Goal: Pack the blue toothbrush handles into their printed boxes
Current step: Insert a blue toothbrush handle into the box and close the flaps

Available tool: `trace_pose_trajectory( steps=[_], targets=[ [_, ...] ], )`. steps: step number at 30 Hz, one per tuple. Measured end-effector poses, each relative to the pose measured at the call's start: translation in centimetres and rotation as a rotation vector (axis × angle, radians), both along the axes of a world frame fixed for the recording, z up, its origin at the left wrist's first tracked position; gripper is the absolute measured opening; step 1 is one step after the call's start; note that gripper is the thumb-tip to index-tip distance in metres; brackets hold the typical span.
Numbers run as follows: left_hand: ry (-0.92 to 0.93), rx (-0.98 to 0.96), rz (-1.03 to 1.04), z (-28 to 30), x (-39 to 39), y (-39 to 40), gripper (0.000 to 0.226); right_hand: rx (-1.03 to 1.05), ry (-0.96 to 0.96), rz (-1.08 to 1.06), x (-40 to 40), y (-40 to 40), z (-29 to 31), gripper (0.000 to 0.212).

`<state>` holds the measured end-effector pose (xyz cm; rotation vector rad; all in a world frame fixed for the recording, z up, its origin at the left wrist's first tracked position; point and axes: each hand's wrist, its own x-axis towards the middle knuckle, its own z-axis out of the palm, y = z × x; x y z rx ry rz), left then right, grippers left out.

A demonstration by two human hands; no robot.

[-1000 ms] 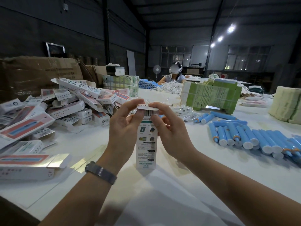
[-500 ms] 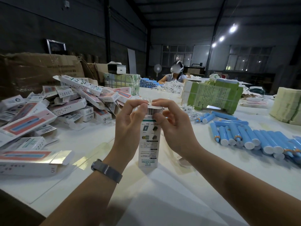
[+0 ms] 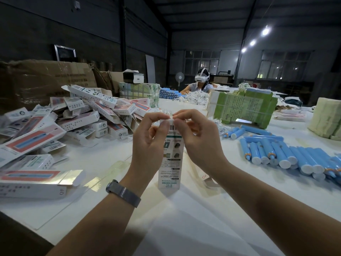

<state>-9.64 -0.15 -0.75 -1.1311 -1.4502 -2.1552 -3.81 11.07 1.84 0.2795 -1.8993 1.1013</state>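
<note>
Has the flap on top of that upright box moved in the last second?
Yes. The top flap stood raised above the box earlier; now it lies folded down onto the top, pinched there by the left hand and right hand. The box's foot stays put on the table.

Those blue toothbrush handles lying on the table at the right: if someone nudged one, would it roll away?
Probably. The blue toothbrush handles look round and smooth, so a sideways nudge would likely roll one across the white table. Lying packed side by side, neighbours may stop it. They look rigid, unlikely to bend when lifted.

Warehouse packing floor: steel roof [image 3: 212,13], stacked cartons [image 3: 46,80], long worktable [image 3: 184,228]
</note>
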Motion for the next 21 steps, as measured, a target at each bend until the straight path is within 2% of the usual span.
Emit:
trace_pose_trajectory(
  steps=[10, 16, 21],
  targets=[
    [0.065, -0.055, 0.168, 0.3, 0.1, 0.4, 0.007, 0.090, 0.023, -0.061, -0.2, -0.2, 0.0, 0.002],
    [0.076, -0.027, 0.130, -0.2, 0.0, 0.3, 0.012, 0.176, 0.014, -0.058, -0.1, 0.1, 0.5, 0.004],
    [0.060, -0.049, 0.113, -0.4, 0.2, 0.3, 0.022, 0.126, -0.035, -0.033, 0.3, 0.3, 1.3, 0.013]
  ],
)
